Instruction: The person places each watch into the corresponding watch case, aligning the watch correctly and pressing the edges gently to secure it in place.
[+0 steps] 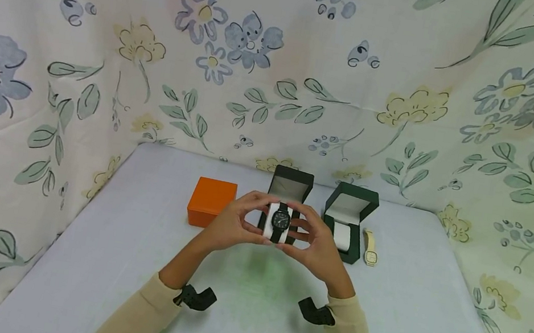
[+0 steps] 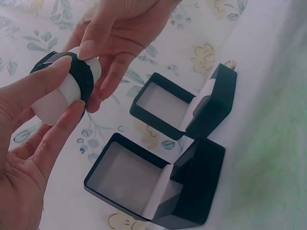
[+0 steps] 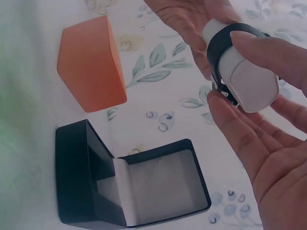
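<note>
Both hands hold a white watch cushion (image 3: 254,84) with a black-strapped wristwatch (image 1: 281,220) wrapped around it, raised above the table. My left hand (image 1: 231,223) grips its left side and my right hand (image 1: 315,247) its right side, thumbs and fingers at the edges. In the head view the square black dial faces up. Just behind the hands stands an open black watch box (image 1: 292,182), its lid up; the wrist views show no cushion in it. The hands partly hide this box in the head view.
A closed orange box (image 1: 211,203) sits left of the black box. To the right, an open dark green watch box (image 1: 350,255) holds a white cushion (image 1: 342,236). A gold watch (image 1: 371,249) lies beside it. Floral fabric (image 1: 282,65) hangs behind the white table (image 1: 133,227).
</note>
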`<state>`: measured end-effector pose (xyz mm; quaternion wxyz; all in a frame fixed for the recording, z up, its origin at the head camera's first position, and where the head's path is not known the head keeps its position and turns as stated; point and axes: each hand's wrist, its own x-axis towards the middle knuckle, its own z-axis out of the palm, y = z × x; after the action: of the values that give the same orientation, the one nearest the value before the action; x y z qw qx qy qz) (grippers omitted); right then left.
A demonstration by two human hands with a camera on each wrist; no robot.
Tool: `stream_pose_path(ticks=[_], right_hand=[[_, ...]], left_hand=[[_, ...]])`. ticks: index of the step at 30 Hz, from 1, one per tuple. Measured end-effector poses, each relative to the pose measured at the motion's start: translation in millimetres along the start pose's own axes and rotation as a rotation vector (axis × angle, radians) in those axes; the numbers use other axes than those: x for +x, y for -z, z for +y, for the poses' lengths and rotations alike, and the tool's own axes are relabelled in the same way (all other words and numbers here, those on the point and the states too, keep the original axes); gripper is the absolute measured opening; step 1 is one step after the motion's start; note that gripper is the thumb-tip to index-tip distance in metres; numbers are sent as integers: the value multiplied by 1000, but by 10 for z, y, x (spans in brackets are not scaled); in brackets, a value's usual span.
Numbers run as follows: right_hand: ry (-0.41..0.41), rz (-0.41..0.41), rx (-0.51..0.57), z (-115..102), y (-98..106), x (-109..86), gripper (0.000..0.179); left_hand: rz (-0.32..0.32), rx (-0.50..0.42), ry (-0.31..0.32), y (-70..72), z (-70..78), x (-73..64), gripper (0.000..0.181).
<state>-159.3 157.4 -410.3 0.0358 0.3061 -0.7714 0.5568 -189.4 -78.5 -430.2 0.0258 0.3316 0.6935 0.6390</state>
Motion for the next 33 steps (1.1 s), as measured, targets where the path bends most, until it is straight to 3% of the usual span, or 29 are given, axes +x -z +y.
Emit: stream_pose_path(ticks=[11,18,33], right_hand=[[0,1,-4,-79,-5,5,80],[15,18,-11,160,-24,-3,82],[-10,16,-40,188,-15,-4,84]], left_hand=[[0,3,-18,2,-13,1,78],[-1,9,-17,6,-28,-13,78],[14,19,27,-21,-40,-5,77]])
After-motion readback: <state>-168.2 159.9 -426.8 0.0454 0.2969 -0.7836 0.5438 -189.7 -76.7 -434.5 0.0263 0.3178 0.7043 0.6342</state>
